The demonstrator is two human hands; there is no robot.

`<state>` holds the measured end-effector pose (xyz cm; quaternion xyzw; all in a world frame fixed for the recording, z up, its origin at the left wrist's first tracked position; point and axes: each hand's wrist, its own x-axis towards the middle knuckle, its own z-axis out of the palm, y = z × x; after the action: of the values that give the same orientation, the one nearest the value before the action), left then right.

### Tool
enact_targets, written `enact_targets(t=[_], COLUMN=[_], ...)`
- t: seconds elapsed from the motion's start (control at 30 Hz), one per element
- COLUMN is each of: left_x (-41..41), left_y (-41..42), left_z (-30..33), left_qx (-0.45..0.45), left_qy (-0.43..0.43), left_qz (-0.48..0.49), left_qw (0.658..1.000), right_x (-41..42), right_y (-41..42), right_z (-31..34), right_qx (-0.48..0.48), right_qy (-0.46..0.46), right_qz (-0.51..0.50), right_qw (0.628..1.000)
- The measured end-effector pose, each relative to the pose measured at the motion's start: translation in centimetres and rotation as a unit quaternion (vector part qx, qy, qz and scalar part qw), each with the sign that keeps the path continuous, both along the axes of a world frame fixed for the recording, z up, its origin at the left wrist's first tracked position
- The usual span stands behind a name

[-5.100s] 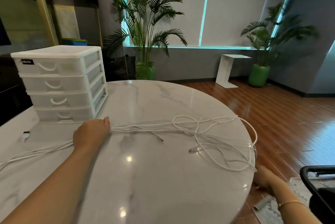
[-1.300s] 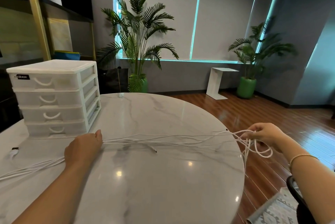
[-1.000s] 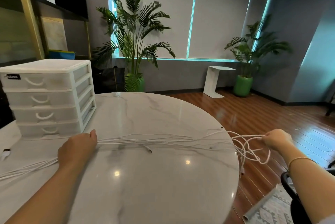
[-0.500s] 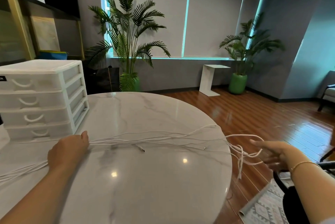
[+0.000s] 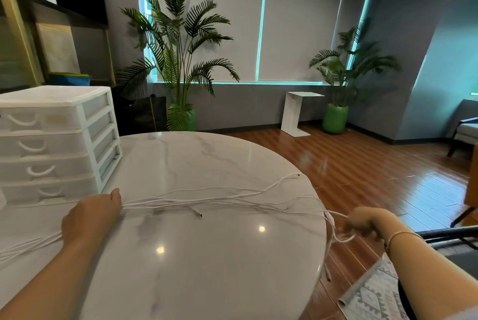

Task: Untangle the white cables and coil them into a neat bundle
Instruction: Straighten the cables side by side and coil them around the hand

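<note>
Between both hands (image 5: 91,216) (image 5: 362,221), white cables (image 5: 219,202) stretch across table (image 5: 207,268).

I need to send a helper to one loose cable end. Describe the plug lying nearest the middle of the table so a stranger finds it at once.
Start at the round marble table and follow the white cables stretched between the left hand and the right hand. Just below the strands near the table's middle lies the plug. Unlike the other plugs near the right edge, it sits alone, pointing toward the viewer.
</note>
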<state>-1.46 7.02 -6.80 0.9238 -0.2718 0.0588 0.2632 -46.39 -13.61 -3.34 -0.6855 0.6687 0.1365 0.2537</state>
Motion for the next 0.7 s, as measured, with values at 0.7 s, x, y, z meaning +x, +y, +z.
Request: enact_targets(t=[0.7], left_x=[-0.5], left_y=[0.0], left_z=[0.3], left_qx=[0.016], left_qy=[-0.007], left_qz=[-0.008], left_qw=[1.0], right_x=[-1.6], right_y=[0.4], right_z=[-8.3], right_qx=[-0.064], right_qy=[-0.267], right_qz=[-0.177], right_qw=[0.945])
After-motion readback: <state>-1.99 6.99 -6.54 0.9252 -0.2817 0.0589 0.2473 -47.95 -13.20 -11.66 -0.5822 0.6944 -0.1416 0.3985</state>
